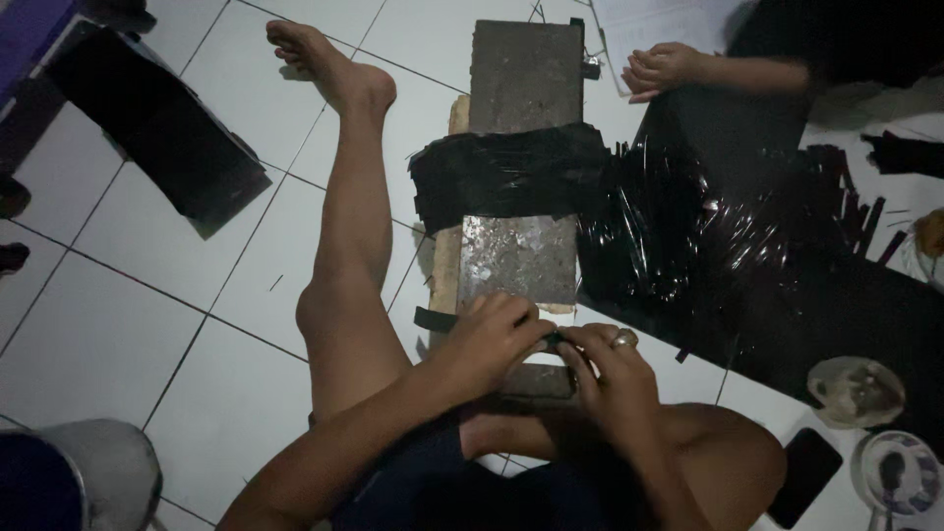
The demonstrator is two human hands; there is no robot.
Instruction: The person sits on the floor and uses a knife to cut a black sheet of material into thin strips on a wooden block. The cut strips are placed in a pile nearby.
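While a spoon sits in the patterned bowl near right, the left hand and right hand pinch together on a thin black strip at the grey slab's near end.

Dim indoor light, dark corners, glare on plastic

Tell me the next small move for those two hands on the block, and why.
Probably slide the black strip further along under the fingers. The left hand and right hand both pinch it at the near end of the grey block, and its tail sticks out left.
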